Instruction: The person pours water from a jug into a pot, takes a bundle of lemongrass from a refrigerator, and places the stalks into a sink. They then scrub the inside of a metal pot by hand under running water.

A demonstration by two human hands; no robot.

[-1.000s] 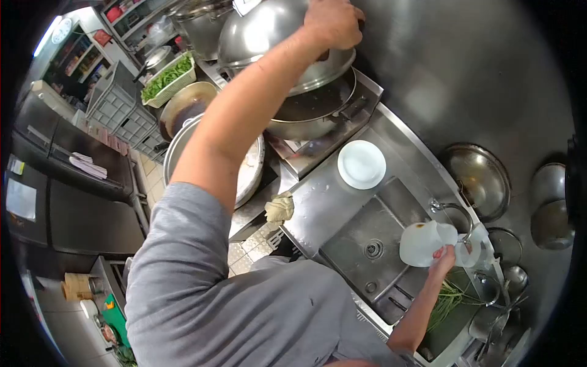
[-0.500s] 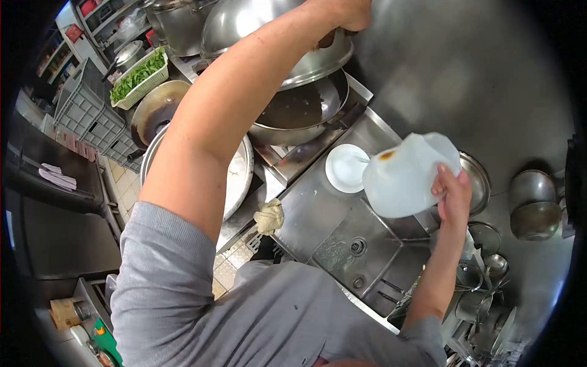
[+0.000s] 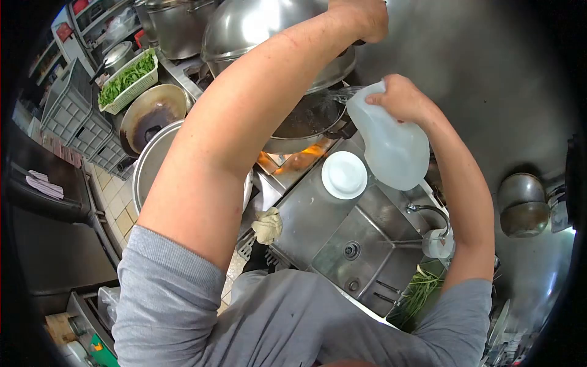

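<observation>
Your right hand point(image 3: 400, 98) is wrapped tight around a see-through plastic jug point(image 3: 391, 144). You hold the jug tipped over, with its mouth pointing at the wok point(image 3: 306, 122), and water is running out of the jug into the wok. Your fingers curl over the top edge of the jug, and the jug hangs in the air above the counter, just over the white plate point(image 3: 344, 175). Your left hand point(image 3: 361, 18) is up high, closed on the big shiny lid point(image 3: 263, 30). You hold the lid lifted and tilted above the wok, so the wok is open on the near side. The exact grip on the lid is hard to see, because your fingers go behind it. Orange flame point(image 3: 293, 160) shows under the wok. Below the plate is the metal sink point(image 3: 342, 269), with a tap point(image 3: 431, 211) at its right side and a small cup point(image 3: 437, 243) just below the tap. Green stalks point(image 3: 419, 290) lie near the sink's right corner. A crumpled rag point(image 3: 268, 225) sits on the counter edge to the left of the sink. Further left there is a second dark wok point(image 3: 150, 116) and a white basket of greens point(image 3: 128, 79).
</observation>
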